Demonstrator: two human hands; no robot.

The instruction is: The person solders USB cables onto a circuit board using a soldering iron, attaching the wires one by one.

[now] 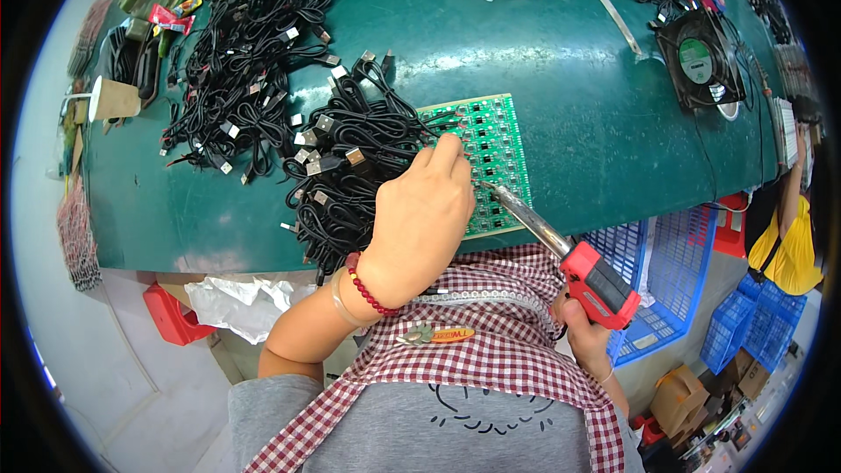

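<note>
My left hand (pixel 425 210) is closed in a pinch over the left part of a green circuit board (pixel 506 144). What its fingertips hold is hidden beneath them. Beside it, a heap of black USB cables (pixel 350 144) reaches the board's left edge, and a few cable ends with thin red wires lie on the upper rows. In my right hand (pixel 583 328) is a soldering iron (pixel 600 285) with a red and black handle. Its metal barrel slants up and left, with the tip at the board close to my left fingers; whether it touches cannot be told.
A second cable heap (pixel 241 79) lies at far left on the green table (pixel 578 79). A paper cup (pixel 114 99) stands at the left edge. A black fan (pixel 699 60) and a metal strip (pixel 618 24) lie right. Blue crates (pixel 674 271) stand below the table.
</note>
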